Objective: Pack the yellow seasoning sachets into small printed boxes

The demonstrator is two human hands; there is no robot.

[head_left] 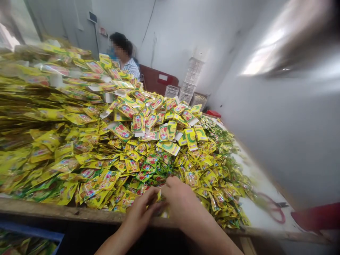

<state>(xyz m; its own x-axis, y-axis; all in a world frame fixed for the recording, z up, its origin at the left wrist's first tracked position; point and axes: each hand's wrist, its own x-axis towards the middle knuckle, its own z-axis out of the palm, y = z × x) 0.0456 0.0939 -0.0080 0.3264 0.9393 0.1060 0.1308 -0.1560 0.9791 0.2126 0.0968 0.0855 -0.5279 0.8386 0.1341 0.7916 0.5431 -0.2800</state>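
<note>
My left hand (pixel 143 209) and my right hand (pixel 181 199) are close together at the front edge of the table, over the near side of the packet pile. Both have curled fingers. Something small and pale sits between the fingertips, too blurred and covered to name. Just beyond them lie small green packets (pixel 152 160) with red fruit pictures. Yellow packets (pixel 106 180) spread to the left, and more yellow packets (pixel 192 179) to the right. Higher on the heap rest small yellow-and-green cartons (pixel 138 122), some with white flaps open.
A person (pixel 130 65) in a striped shirt is behind the heap. Red-handled scissors (pixel 277 212) lie on the white tabletop (pixel 255 209) at right, near a red object (pixel 316 216). White baskets (pixel 190 79) are stacked at the back. A blue-rimmed bin (pixel 32 230) stands below left.
</note>
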